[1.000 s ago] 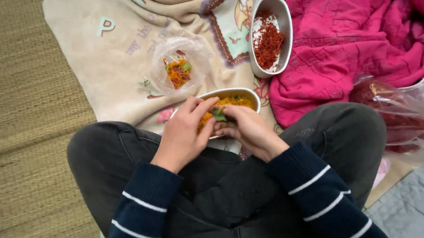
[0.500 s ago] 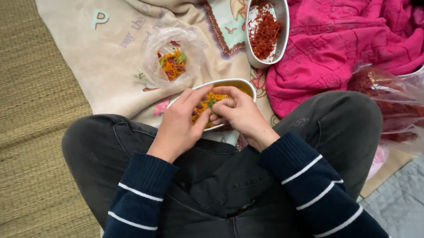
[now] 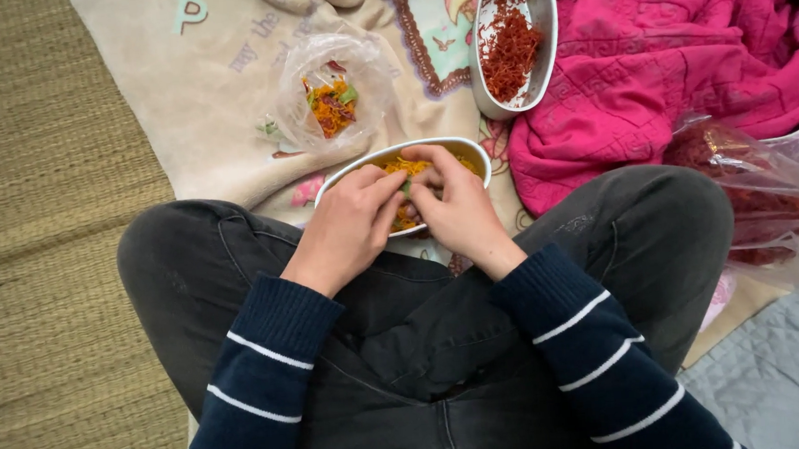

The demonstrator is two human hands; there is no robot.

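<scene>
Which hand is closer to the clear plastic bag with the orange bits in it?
Left. The left hand sits just below the clear plastic bag, over the near white dish. The right hand is further off to the bag's right.

A small green piece [image 3: 406, 187] is pinched between the fingertips of both hands, over a white oval bowl [image 3: 349, 169] of orange shreds lying near, just beyond the crossed legs.

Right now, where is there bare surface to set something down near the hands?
Bare: woven mat left of the knee, and blanket left of the plastic bag. Crowded: both hands over the near bowl, red-filled bowl, pink quilt.
</scene>
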